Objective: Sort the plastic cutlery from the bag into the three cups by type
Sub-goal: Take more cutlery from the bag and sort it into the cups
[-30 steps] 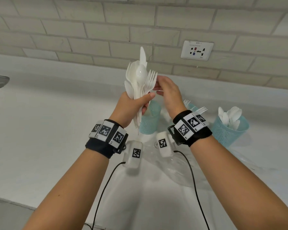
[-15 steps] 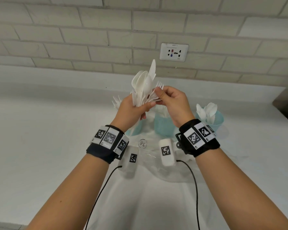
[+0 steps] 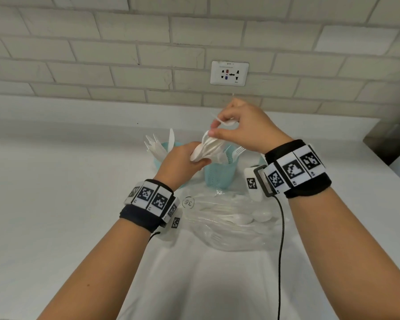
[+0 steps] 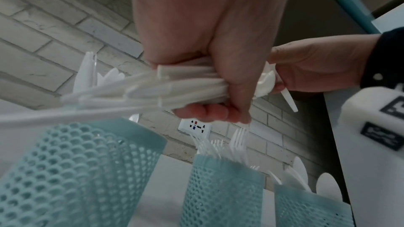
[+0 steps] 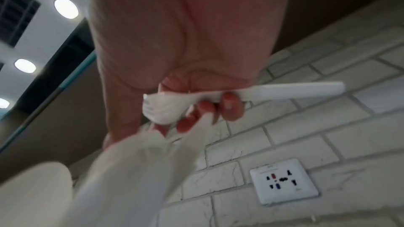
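Head view, left to right. On the white surface (image 3: 56,204), a teal mesh cup (image 3: 158,158) at the left holds upright white knives (image 3: 171,140). Just right of it, the left hand (image 3: 179,163) is clenched around a bundle of mixed white cutlery (image 3: 207,150), the bowls of the spoons pointing right and upward; in the left wrist view the handles (image 4: 122,92) fan out to the left of the fist above the cup rims. Behind this hand stands a second teal mesh cup (image 3: 221,175) containing forks (image 3: 237,151). Above and right of the bundle, the right hand (image 3: 243,125) pinches a single white piece (image 5: 273,91) between fingertips and thumb, its handle projecting to the right in the right wrist view; its type cannot be told for certain. A third cup (image 4: 306,208), with spoons (image 4: 327,185), shows only in the left wrist view, at the right. Nearer the person, a clear plastic bag (image 3: 229,222) lies flat on the surface with further cutlery inside. A wall socket (image 3: 229,73) sits in the brick wall (image 3: 102,54) behind.
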Demonstrator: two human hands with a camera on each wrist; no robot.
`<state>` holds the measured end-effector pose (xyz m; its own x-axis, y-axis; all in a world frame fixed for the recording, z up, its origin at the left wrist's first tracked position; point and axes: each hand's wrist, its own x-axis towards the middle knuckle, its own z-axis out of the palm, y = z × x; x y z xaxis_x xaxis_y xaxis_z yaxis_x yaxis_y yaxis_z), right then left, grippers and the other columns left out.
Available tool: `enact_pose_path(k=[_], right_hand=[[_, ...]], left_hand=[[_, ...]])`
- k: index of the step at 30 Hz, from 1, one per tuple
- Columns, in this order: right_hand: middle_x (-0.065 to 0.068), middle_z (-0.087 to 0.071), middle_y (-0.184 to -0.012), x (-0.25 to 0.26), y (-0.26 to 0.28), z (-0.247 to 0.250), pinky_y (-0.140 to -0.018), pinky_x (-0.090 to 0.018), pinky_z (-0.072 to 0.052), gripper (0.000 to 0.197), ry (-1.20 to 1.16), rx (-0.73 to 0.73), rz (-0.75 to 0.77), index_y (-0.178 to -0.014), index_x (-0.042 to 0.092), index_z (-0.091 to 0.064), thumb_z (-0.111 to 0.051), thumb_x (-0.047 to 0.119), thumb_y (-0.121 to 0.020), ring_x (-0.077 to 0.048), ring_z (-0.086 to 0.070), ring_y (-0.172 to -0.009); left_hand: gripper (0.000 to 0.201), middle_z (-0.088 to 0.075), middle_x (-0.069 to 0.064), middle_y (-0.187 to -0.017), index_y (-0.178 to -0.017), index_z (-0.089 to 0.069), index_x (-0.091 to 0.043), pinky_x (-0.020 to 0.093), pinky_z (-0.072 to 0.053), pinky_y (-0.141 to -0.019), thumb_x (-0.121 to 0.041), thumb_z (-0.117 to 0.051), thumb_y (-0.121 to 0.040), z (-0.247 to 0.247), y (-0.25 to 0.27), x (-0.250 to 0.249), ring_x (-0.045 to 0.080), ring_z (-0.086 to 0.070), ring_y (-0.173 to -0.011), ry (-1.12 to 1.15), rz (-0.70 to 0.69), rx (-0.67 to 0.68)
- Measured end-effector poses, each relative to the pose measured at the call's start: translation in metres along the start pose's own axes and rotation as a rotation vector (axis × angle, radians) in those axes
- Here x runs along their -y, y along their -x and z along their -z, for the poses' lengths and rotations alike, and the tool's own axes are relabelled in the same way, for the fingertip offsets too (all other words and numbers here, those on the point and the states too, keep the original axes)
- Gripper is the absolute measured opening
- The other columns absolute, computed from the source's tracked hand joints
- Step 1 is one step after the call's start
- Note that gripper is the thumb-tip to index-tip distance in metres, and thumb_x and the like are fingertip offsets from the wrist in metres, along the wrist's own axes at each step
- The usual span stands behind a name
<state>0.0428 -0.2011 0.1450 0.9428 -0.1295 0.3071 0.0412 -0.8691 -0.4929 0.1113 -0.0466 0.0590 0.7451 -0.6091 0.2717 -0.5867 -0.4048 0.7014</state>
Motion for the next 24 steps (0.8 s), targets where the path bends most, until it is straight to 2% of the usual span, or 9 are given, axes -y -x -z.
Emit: enact_pose_path(k=[4, 7, 10, 12, 14, 16, 18, 21, 24], right_hand=[[0.003, -0.056, -0.088, -0.007, 0.000, -0.004, -0.070, -0.025, -0.035, 0.022, 0.052, -0.032, 0.035, -0.078, 0.015, -0.067, -0.068, 0.037, -0.082, -0.015, -0.053, -0.082], [0.009, -0.051, -0.065, -0.013, 0.001, -0.001, -0.058, -0.021, -0.032, 0.026, -0.019, -0.115, 0.003, -0.072, 0.015, -0.059, -0.066, 0.037, -0.084, -0.007, -0.045, -0.062], [0.010, -0.062, -0.069, -0.020, 0.001, 0.005, -0.068, -0.023, -0.043, 0.026, -0.260, -0.168, -0.054, -0.076, 0.009, -0.063, -0.071, 0.034, -0.080, -0.008, -0.056, -0.067], [0.009, -0.066, -0.078, -0.022, 0.002, 0.006, -0.075, -0.017, -0.046, 0.015, -0.362, -0.069, -0.087, -0.082, 0.014, -0.067, -0.076, 0.024, -0.075, -0.002, -0.060, -0.073], [0.008, -0.066, -0.077, -0.024, 0.004, 0.005, -0.072, -0.011, -0.046, 0.016, -0.419, -0.009, -0.105, -0.085, 0.014, -0.069, -0.079, 0.017, -0.072, 0.004, -0.059, -0.069], [0.006, -0.067, -0.076, -0.025, 0.005, 0.005, -0.069, -0.010, -0.047, 0.011, -0.519, -0.075, -0.112, -0.078, 0.016, -0.068, -0.078, 0.014, -0.073, 0.005, -0.059, -0.065], [0.000, -0.070, -0.085, -0.025, 0.005, 0.005, -0.072, -0.013, -0.048, 0.010, -0.616, -0.177, -0.120, -0.080, 0.020, -0.065, -0.073, 0.014, -0.079, 0.002, -0.062, -0.070], [-0.012, -0.070, -0.094, -0.027, 0.002, 0.009, -0.063, -0.011, -0.044, 0.013, -0.818, -0.362, -0.121, -0.087, 0.019, -0.053, -0.059, 0.008, -0.089, 0.004, -0.059, -0.061], [-0.004, -0.064, -0.083, -0.034, -0.005, 0.018, -0.062, -0.014, -0.043, 0.016, -0.899, -0.577, -0.150, -0.090, 0.022, -0.045, -0.050, 0.007, -0.094, 0.003, -0.055, -0.059]], left_hand=[[0.029, -0.062, -0.001, -0.081, -0.109, -0.062, -0.011, 0.028, -0.043, -0.070, -0.027, -0.069, -0.085, -0.002, 0.001, -0.001, 0.018, -0.060, -0.076, -0.048, -0.022, 0.026], [0.028, -0.061, -0.005, -0.079, -0.109, -0.062, -0.013, 0.032, -0.048, -0.073, -0.027, -0.068, -0.085, -0.001, 0.000, 0.000, 0.019, -0.063, -0.077, -0.034, -0.023, 0.042], [0.019, -0.058, -0.014, -0.071, -0.101, -0.061, -0.016, 0.029, -0.047, -0.069, -0.026, -0.068, -0.086, 0.000, 0.000, 0.000, 0.008, -0.058, -0.066, 0.014, -0.014, 0.060], [0.014, -0.055, -0.016, -0.068, -0.095, -0.057, -0.022, 0.025, -0.044, -0.067, -0.024, -0.068, -0.086, 0.000, 0.000, 0.000, 0.001, -0.055, -0.063, 0.032, -0.024, 0.077], [0.015, -0.055, -0.017, -0.068, -0.092, -0.055, -0.024, 0.025, -0.043, -0.066, -0.024, -0.068, -0.086, -0.002, -0.001, -0.001, 0.000, -0.054, -0.063, 0.050, -0.035, 0.089], [0.015, -0.055, -0.017, -0.068, -0.094, -0.057, -0.023, 0.023, -0.043, -0.064, -0.025, -0.069, -0.085, -0.004, -0.001, -0.001, -0.002, -0.054, -0.062, 0.061, -0.023, 0.098], [0.017, -0.056, -0.016, -0.069, -0.100, -0.059, -0.020, 0.021, -0.043, -0.063, -0.025, -0.068, -0.086, -0.007, 0.000, 0.001, -0.003, -0.053, -0.059, 0.068, -0.005, 0.097], [0.011, -0.058, -0.010, -0.068, -0.092, -0.057, -0.022, 0.014, -0.043, -0.056, -0.023, -0.067, -0.087, -0.007, 0.002, 0.005, -0.005, -0.055, -0.052, 0.111, 0.017, 0.101], [0.011, -0.056, -0.008, -0.065, -0.085, -0.056, -0.021, 0.007, -0.041, -0.053, -0.025, -0.065, -0.088, -0.005, 0.005, 0.010, -0.007, -0.053, -0.048, 0.146, 0.053, 0.058]])
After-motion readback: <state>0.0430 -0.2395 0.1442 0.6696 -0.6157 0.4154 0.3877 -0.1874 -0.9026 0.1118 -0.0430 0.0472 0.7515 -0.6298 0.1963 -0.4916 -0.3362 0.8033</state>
